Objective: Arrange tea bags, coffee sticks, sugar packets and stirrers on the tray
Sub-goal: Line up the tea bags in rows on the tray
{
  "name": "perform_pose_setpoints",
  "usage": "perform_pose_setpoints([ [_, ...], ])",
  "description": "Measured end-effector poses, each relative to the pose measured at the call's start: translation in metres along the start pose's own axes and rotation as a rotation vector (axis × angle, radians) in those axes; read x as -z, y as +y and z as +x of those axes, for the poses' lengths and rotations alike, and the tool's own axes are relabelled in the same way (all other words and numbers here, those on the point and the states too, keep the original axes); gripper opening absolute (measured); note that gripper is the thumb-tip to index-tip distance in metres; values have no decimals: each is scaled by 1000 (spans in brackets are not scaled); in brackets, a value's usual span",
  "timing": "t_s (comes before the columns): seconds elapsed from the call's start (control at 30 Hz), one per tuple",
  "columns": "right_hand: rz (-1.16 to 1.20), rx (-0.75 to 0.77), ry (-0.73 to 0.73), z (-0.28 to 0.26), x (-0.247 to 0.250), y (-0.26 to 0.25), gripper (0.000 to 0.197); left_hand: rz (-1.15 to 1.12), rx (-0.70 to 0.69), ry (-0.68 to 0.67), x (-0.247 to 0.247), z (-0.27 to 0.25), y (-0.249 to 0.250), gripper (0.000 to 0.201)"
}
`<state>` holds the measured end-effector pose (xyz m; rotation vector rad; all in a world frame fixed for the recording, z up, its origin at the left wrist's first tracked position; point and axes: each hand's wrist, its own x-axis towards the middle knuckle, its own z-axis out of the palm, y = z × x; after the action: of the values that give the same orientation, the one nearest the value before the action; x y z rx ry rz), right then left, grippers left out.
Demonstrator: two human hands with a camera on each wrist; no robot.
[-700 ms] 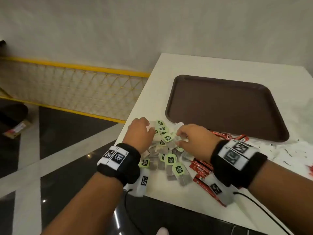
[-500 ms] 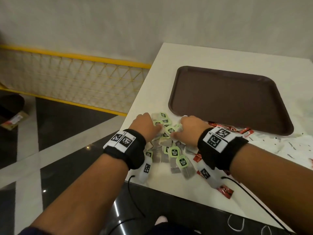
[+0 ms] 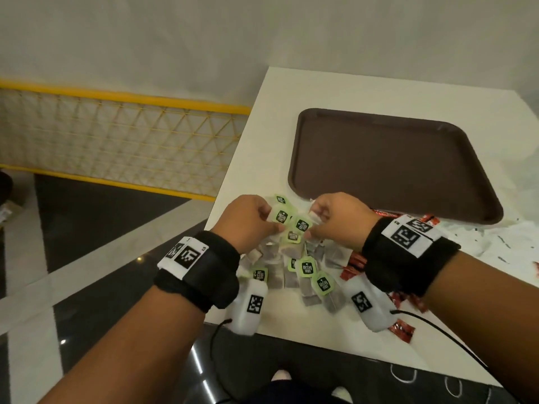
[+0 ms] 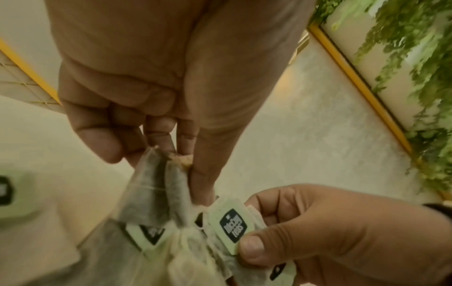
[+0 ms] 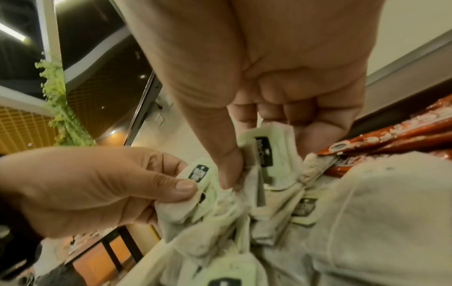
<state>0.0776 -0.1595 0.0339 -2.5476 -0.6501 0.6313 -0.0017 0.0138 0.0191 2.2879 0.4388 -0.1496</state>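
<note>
A pile of tea bags (image 3: 306, 275) with green tags lies at the near left corner of the white table (image 3: 379, 91). My left hand (image 3: 271, 220) and right hand (image 3: 313, 224) meet over the pile's far side, each pinching a bunch of tea bags. In the left wrist view my left hand (image 4: 156, 152) pinches grey tea bags (image 4: 151, 189) between thumb and fingers. In the right wrist view my right hand (image 5: 266, 154) grips tea bags by a green tag (image 5: 264, 151). The brown tray (image 3: 393, 164) beyond the hands holds nothing. Red coffee sticks (image 3: 354, 263) lie under my right wrist.
White sugar packets (image 3: 510, 243) are scattered on the table to the right of the tray. More red coffee sticks (image 3: 404, 330) sit at the table's near edge. A yellow-framed mesh railing (image 3: 116, 141) runs along the floor to the left. Cables hang from both wristbands.
Both hands have drawn together on the pile's far side and now pinch tea bags by their tops, where before they lay on the pile. The view has shifted slightly.
</note>
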Motion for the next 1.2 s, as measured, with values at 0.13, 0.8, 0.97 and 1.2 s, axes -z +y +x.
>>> perform_pose_setpoints([
  [0.13, 212, 37, -10, -4, 17, 12, 29, -65, -67, -6, 12, -6, 9, 30],
  [0.8, 726, 158, 38, 61, 103, 25, 15, -1169, -2, -186, -7, 79, 90, 39],
  [0.97, 732, 89, 31, 93, 103, 33, 14, -947, -97, -184, -4, 112, 91, 46],
  [1.2, 633, 29, 107, 129, 120, 35, 18, -675, -187, -178, 14, 155, 87, 28],
])
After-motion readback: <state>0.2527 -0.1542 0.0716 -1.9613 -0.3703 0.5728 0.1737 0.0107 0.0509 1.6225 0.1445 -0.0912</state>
